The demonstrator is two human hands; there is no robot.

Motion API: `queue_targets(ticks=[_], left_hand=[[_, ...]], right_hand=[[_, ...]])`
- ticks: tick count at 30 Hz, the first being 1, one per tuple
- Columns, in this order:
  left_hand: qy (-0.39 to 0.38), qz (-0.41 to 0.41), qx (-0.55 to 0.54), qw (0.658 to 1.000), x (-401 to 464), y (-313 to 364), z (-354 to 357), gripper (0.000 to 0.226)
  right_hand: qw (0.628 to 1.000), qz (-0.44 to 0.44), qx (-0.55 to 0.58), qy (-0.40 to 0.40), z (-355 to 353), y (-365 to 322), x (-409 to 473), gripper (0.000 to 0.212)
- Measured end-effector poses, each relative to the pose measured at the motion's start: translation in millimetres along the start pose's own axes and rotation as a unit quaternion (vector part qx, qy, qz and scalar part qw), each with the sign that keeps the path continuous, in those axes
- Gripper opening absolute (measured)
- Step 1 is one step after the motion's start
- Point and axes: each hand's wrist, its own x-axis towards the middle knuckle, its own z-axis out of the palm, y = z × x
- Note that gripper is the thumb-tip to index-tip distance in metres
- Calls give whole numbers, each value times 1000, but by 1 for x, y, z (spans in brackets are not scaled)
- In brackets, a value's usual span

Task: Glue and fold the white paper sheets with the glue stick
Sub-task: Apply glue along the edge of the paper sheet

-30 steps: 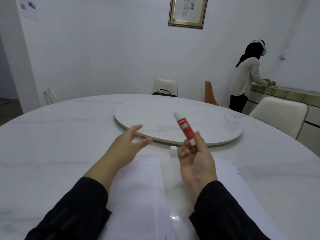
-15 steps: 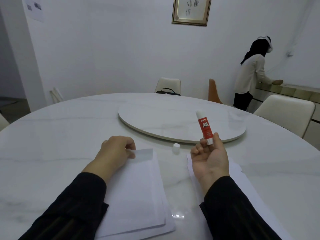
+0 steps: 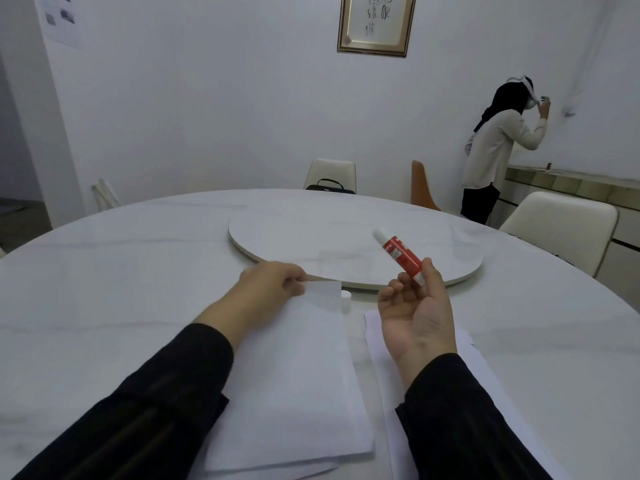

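The left hand (image 3: 273,282) pinched the far corner of the top sheet (image 3: 294,368) on the desk (image 3: 104,271); thin and floppy, best lifted by an edge. The right hand (image 3: 415,313) gripped the light, rigid glue stick (image 3: 401,256) at its base, uncapped

Red glue stick (image 3: 401,256) with white ends, white paper sheets (image 3: 294,375), white grey-veined marble table (image 3: 104,271), black sleeves (image 3: 145,410).
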Motion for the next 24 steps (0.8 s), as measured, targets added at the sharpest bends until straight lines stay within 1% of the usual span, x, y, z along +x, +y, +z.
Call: queue_targets(ticks=[2,4,6,7,9,10,11,13,14,16,18,20,22,24], left_hand=[[11,13,60,998,-2,-2,17,17],[23,59,116,991,-7,-2,28,20],[26,75,136,988,-10,-1,33,37],[24,70,116,990,-12,-1,33,43],[2,54,51,997,-14,-2,33,38],[-31,50,41,997,-16,-1,32,33],[-72,50,49,995,-20,0,32,35],[-155,46,70,984,-25,0,31,52],[-181,48,75,979,-28,0,30,59],[-212,52,89,972,-31,0,27,66],[-241,53,99,964,-32,0,24,70],[-262,48,103,958,-33,3,21,74],[-269,45,110,956,-32,4,19,77],[-271,46,121,954,-32,5,18,79]], right_hand=[[1000,-4,-3,-3,0,-1,-1,14],[1000,-11,-28,-3,-1,-1,0,13],[993,-31,-113,-11,-2,0,0,21],[982,-48,-182,-20,-3,2,1,24],[939,-97,-328,-45,-4,7,0,28],[914,-120,-383,-62,-4,10,-1,29],[891,-137,-425,-81,-5,13,-2,29],[851,-145,-491,-117,-7,20,-3,23],[833,-142,-520,-129,-8,23,-4,18],[802,-131,-565,-141,-11,28,-3,12],[773,-127,-605,-145,-14,30,-2,12],[758,-126,-623,-150,-15,30,-2,10],[747,-125,-634,-155,-14,31,-2,9],[728,-125,-656,-157,-13,32,-1,11]])
